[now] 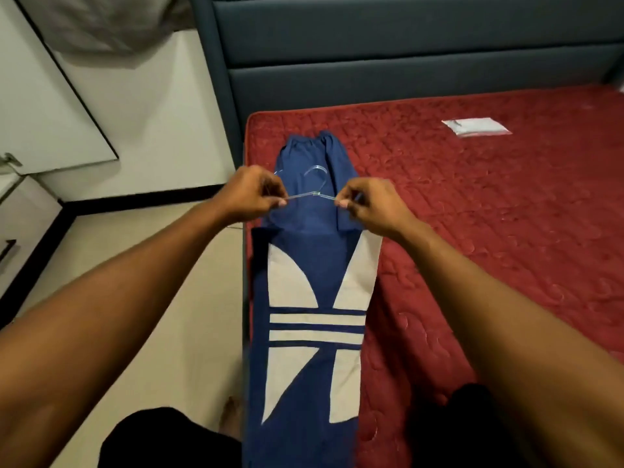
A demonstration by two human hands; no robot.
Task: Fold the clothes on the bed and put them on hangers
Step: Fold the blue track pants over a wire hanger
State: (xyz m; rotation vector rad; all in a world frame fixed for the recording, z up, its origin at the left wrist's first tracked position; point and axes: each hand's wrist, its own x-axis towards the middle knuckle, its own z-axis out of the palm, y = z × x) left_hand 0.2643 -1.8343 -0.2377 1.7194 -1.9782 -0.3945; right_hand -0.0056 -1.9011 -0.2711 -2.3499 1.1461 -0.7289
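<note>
Clear hanger [317,194] between 2 pinching fingers [274,196]

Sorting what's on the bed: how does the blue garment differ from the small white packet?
The blue garment is long, folded into a narrow strip by the left edge of the red mattress; the white packet is small and lies far to the right. The garment bears a large white logo; the packet shows none. Both lie flat on the mattress.

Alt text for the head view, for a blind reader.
The left hand and right hand each pinch one arm of a clear plastic hanger above a long folded blue garment with a white logo on a red quilted mattress.
</note>
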